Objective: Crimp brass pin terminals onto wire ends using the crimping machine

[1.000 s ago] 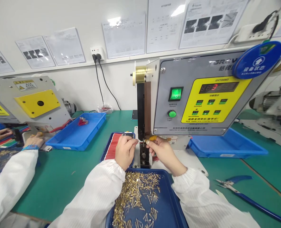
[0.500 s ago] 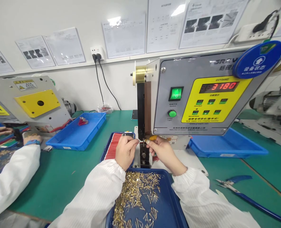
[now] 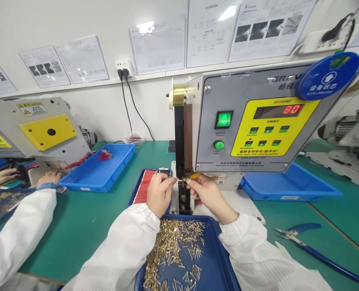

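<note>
1. Two bare hands meet at centre of the head view: left hand [image 3: 160, 195] and right hand [image 3: 209, 197], both raised above a blue tray [image 3: 211, 220] of brass pins [image 3: 170, 246].
2. Small metal piece [image 3: 183, 180] sits between the hands, at the front of the crimping machine [image 3: 258, 133], just under its dark upright ram [image 3: 180, 141] and above its die block [image 3: 183, 198]. Long axis reads roughly level, running left to right between the hands.
3. Grip: both hands in narrow pinches, thumbs and fingers closed at the piece. Right fingertips [image 3: 188, 182] are just beside it, slightly nearer than left fingertips [image 3: 174, 180]. Cannot tell whether the left pinch holds a separate wire.
4. Piece looks thin, shiny and metallic; too small to read its shape. Yellow object [image 3: 195, 176] sits just behind the right fingers; cannot tell what it is.
5. Red wires [image 3: 144, 188] lie packed in a dark blue tray [image 3: 136, 190] left of the machine. Counter display [image 3: 278, 110] reads 80. Blue-handled pliers [image 3: 300, 238] lie on the green bench mat [image 3: 76, 238], right side.
6. Far left, a co-worker's hands [image 3: 49, 180] work apart from these, beside a neighbouring machine [image 3: 36, 127].
</note>
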Demonstrator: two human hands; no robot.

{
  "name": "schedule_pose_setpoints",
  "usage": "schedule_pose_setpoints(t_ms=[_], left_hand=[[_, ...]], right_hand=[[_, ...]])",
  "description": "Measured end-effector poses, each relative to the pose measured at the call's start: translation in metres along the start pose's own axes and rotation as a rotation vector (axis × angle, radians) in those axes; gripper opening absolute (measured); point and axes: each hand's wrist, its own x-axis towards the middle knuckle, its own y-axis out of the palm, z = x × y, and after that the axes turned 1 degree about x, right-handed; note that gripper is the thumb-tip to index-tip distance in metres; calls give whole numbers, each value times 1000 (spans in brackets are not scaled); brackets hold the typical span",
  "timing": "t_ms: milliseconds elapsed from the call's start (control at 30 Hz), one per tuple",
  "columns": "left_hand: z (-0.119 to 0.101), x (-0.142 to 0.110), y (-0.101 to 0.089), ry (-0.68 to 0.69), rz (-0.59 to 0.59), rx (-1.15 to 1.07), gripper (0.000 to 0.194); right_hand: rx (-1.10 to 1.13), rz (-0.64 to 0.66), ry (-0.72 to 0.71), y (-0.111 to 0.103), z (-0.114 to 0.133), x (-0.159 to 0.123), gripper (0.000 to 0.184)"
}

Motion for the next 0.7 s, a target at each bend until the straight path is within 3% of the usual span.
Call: schedule_pose_setpoints(t_ms=[700], left_hand=[[0, 0, 1, 3, 3, 1, 19]], right_hand=[[9, 1, 7, 0, -2, 0, 20]])
